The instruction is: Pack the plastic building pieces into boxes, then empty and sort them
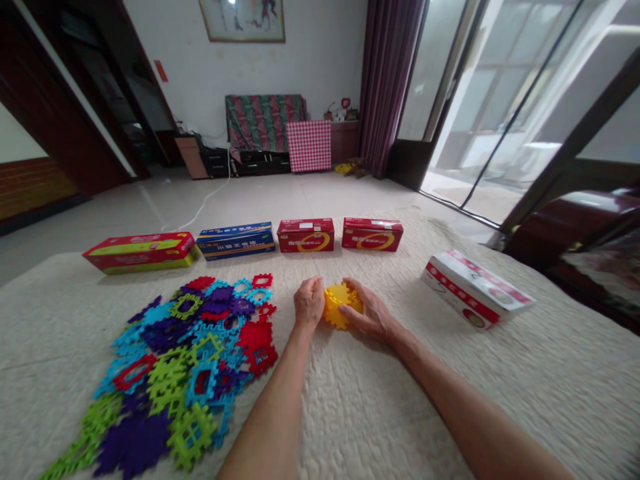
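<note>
Several yellow toothed plastic building pieces (338, 308) are bunched between my hands, above the beige quilted cover. My left hand (309, 301) is closed, with its fingers curled against the left side of the yellow pieces; its fingertips are partly hidden. From the right, my right hand (373, 312) grips them, thumb on the near face and fingers around the far side. Left of my hands spreads a loose pile of blue, red, green and purple toothed pieces, among them a red piece (258, 341), a purple piece (134, 441) and a green piece (192, 435).
Along the far side of the quilted cover (360, 413) stand a red and green box (143, 252), a blue box (236, 241) and two red boxes, one left (306, 236) and one right (372, 235). A white and red box (475, 290) sits to the right.
</note>
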Demonstrator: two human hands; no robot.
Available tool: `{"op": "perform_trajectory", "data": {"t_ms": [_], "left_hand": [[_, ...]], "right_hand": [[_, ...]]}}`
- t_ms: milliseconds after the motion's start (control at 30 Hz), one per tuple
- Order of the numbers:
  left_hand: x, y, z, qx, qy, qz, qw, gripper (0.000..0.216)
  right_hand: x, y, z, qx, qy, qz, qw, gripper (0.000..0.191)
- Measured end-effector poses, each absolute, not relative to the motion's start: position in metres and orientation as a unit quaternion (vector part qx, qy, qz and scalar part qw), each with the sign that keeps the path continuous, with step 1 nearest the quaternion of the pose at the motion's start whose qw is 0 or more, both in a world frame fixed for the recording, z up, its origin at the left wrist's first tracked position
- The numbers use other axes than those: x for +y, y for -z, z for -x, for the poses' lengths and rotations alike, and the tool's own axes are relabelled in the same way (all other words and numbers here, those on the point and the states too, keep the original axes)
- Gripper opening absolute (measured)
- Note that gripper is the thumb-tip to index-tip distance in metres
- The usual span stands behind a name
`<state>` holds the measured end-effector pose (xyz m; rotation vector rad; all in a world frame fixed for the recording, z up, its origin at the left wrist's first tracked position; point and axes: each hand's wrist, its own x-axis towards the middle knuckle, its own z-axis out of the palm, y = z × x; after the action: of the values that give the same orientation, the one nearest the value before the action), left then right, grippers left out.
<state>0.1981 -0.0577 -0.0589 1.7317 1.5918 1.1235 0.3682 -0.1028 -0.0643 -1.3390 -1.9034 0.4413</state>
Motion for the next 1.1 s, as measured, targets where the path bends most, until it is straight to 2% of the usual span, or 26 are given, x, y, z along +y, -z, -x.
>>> {"op": "perform_trajectory", "data": {"t_ms": [233,600,767,967,1100], "left_hand": [[-0.059,0.06,-0.211,0.477,-0.37,-0.739,0.299,0.035],[-0.053,0.067,-0.204,0.484,-0.393,-0.749,0.225,0.031],[-0.051,0.069,-0.202,0.509,-0.409,-0.719,0.239,0.032],[-0.044,0.071,-0.2,0.533,-0.44,-0.667,0.278,0.038],[-0.042,0.073,-0.199,0.534,-0.456,-0.647,0.297,0.038]], "right_hand": [[-0.101,0.066,-0.371,-0.739,-0.185,0.5,0.411,0.052],[-0.101,0.066,-0.372,-0.721,-0.217,0.511,0.414,0.037],[-0.099,0.065,-0.369,-0.713,-0.212,0.525,0.413,0.028],[-0.1,0.061,-0.374,-0.711,-0.206,0.523,0.423,0.032],[-0.108,0.042,-0.38,-0.778,-0.156,0.455,0.404,0.035]]}}
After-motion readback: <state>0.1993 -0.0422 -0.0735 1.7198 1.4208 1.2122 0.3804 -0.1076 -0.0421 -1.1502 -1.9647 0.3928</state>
